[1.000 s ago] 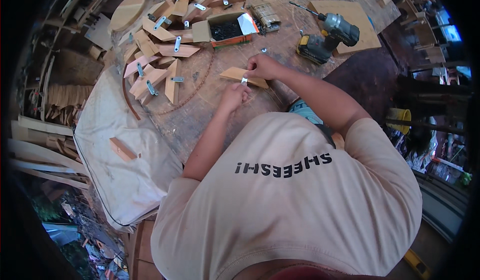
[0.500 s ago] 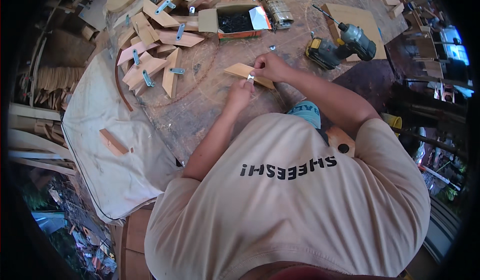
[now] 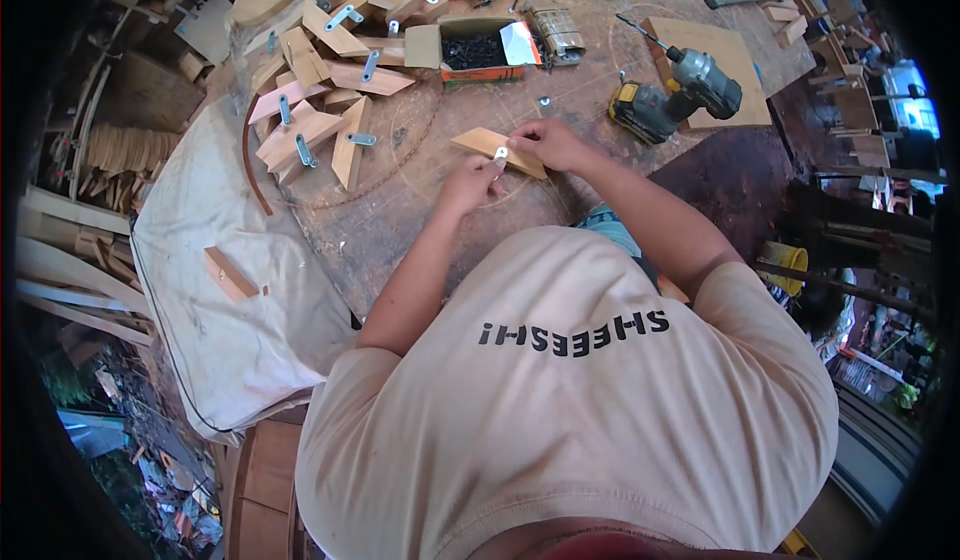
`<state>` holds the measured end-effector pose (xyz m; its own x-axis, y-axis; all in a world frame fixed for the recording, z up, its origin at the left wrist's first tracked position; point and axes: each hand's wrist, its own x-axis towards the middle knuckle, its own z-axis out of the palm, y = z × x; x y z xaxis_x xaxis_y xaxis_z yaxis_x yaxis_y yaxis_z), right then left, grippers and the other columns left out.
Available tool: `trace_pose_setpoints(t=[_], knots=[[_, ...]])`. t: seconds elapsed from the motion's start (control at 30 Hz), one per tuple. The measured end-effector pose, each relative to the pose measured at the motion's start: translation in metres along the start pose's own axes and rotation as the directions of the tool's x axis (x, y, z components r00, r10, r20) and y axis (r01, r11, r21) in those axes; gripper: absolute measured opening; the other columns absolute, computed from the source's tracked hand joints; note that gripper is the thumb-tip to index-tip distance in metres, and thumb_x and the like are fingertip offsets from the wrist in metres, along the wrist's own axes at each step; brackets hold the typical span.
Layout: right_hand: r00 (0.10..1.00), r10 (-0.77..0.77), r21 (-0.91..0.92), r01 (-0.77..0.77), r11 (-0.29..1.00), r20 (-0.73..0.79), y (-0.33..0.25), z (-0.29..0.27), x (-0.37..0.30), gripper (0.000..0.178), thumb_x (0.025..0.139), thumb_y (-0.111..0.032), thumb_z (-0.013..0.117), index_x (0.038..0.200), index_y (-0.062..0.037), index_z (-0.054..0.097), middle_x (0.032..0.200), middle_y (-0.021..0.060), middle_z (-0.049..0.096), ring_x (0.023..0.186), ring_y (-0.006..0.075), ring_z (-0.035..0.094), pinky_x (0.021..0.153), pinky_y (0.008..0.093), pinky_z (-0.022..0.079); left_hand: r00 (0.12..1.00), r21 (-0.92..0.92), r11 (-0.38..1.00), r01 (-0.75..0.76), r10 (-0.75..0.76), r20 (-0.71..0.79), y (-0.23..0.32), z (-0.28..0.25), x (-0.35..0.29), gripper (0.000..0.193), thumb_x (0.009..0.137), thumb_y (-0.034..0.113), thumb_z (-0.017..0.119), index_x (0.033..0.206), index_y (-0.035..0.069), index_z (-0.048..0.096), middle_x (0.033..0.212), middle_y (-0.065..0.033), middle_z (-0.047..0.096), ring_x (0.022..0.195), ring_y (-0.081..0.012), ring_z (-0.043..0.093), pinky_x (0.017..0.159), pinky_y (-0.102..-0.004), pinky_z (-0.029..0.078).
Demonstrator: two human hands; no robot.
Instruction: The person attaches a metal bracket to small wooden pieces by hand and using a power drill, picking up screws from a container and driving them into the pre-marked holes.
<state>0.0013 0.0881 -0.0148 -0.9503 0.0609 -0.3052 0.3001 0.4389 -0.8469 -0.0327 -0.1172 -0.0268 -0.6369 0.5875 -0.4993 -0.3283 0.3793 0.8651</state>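
Observation:
A short wooden block (image 3: pixel 482 142) with slanted ends lies on the workbench (image 3: pixel 400 220) in front of me. On its top rests a small metal plate (image 3: pixel 501 153) with rounded ends and a hole. My left hand (image 3: pixel 470 186) pinches the near end of that plate between thumb and fingertips. Beside the plate's far end is my right hand (image 3: pixel 550 146), its fingers closed and bent over the block; whether they grip the wood or something small is hidden.
Slanted blocks with metal plates (image 3: pixel 365 77) are heaped at the far left. Behind my hands stands an open box of dark screws (image 3: pixel 480 52), with a wrapped bundle (image 3: pixel 557 37) beside it. A cordless driver (image 3: pixel 680 95) lies at right by a board (image 3: pixel 745 60). White cloth (image 3: pixel 230 260) covers the left.
The metal plate now lies more plainly across the block, its holed end showing. My right fingers have drawn slightly right from it. The whole view has shifted a little.

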Motion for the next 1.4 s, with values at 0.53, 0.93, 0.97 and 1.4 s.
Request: trace_pose_setpoints(t=[0.53,0.93,0.97,1.4], knots=[[0.978,-0.187,-0.024,0.19,0.982,0.09,-0.015,0.01,0.001,0.054,0.077,-0.032,0.076,0.12,-0.0064,0.057,0.095,0.0163,0.068,0.085,0.0298,0.066,0.077,0.0381,0.051,0.965,-0.148,0.959,-0.242,0.221,-0.145,-0.018,0.0,-0.007,0.01,0.09,0.009,0.063,0.088,0.001,0.068,0.082,0.0012,0.065,0.076,-0.0069,0.055,0.073,-0.0231,0.044],[0.814,-0.573,-0.752,0.438,0.492,0.099,-0.088,0.01,-0.029,0.067,0.085,-0.017,0.063,0.145,-0.0109,0.033,0.101,0.0179,0.052,0.094,0.0355,0.053,0.079,0.0442,0.047,0.799,0.164,0.922,-0.351,0.387,-0.46,-0.012,-0.04,-0.028,0.024,0.091,0.018,0.064,0.106,0.001,0.068,0.088,-0.0113,0.07,0.081,-0.0135,0.064,0.076,-0.0278,0.05],[0.859,-0.499,-0.754,0.399,0.522,0.109,-0.076,0.017,-0.029,0.066,0.085,-0.016,0.063,0.145,-0.0103,0.033,0.101,0.0178,0.052,0.094,0.0353,0.053,0.079,0.0437,0.047,0.812,0.167,0.917,-0.362,0.399,-0.425,-0.011,-0.039,-0.028,0.024,0.091,0.018,0.063,0.106,0.001,0.068,0.088,-0.0109,0.07,0.08,-0.0137,0.064,0.075,-0.0279,0.05],[0.961,-0.272,-0.504,0.255,0.825,0.041,-0.076,0.01,-0.03,0.065,0.089,-0.018,0.062,0.147,-0.0095,0.033,0.107,0.0207,0.055,0.098,0.0375,0.057,0.086,0.0415,0.048,0.867,0.074,0.914,-0.399,0.402,-0.296,-0.02,-0.034,-0.027,0.026,0.092,0.022,0.061,0.106,0.001,0.068,0.089,-0.0084,0.07,0.084,-0.0152,0.064,0.077,-0.0307,0.049]])
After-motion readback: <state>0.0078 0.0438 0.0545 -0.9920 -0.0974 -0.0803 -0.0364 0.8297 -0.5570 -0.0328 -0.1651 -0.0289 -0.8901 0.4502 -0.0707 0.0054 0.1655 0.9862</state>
